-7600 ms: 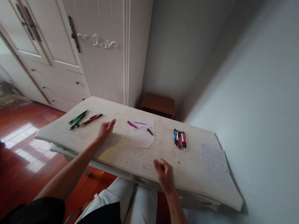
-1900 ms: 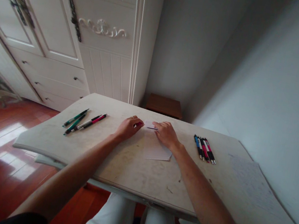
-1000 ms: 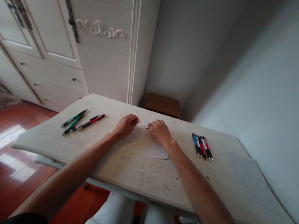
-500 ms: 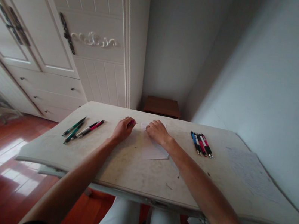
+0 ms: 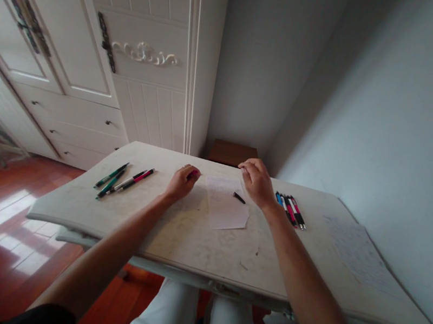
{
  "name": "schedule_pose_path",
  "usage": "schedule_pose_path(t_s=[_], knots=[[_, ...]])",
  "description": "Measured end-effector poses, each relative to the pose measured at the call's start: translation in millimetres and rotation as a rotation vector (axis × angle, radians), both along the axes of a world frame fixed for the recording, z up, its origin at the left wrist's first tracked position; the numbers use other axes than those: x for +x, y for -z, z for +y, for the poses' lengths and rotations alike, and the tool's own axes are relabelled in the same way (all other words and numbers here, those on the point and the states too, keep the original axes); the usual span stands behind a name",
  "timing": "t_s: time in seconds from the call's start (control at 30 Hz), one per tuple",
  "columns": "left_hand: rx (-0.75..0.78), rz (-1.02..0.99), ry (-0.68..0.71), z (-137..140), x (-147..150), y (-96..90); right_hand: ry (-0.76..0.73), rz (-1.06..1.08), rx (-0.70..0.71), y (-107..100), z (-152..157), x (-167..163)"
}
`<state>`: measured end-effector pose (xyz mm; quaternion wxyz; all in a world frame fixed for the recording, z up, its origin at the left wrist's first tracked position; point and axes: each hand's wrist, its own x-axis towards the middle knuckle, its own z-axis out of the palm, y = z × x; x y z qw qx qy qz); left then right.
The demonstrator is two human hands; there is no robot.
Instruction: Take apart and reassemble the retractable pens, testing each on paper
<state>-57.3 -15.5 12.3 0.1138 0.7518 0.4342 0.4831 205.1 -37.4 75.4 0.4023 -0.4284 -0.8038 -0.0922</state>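
Note:
My left hand (image 5: 182, 183) is closed around a pink pen part (image 5: 194, 174) at the middle of the table. Its thin tip points right, and the fingers cover most of it. My right hand (image 5: 255, 179) is raised above the right edge of a white sheet of paper (image 5: 225, 215), thumb and fingertips pinched together. Whatever may be between them is too small to make out. A short black pen part (image 5: 239, 198) lies on the paper, just left of and below the right hand.
Several green, black and pink pens (image 5: 123, 181) lie on the left of the white table (image 5: 186, 247). To the right is a row of blue, white and pink pens (image 5: 293, 212). A wardrobe (image 5: 144, 101) and a wall (image 5: 402, 131) stand beyond.
My right hand has lifted off the paper and moved right and away from me, uncovering the black pen part. The left hand keeps its hold on the pink part.

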Motion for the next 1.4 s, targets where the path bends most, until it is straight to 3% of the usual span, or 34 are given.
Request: schedule_pose_path(t_s=[0.17,0.37,1.4], knots=[[-0.025,-0.048,0.073,-6.9,9.0,-8.7,-0.051,-0.060,-0.110,27.4,-11.3,16.0],[-0.034,-0.035,0.160,-15.5,16.6,-10.0,-0.095,-0.152,-0.196,44.1,-21.4,3.0],[-0.053,0.009,0.284,-21.6,21.9,-7.5,-0.150,-0.086,-0.302,48.9,-23.9,-11.6]])
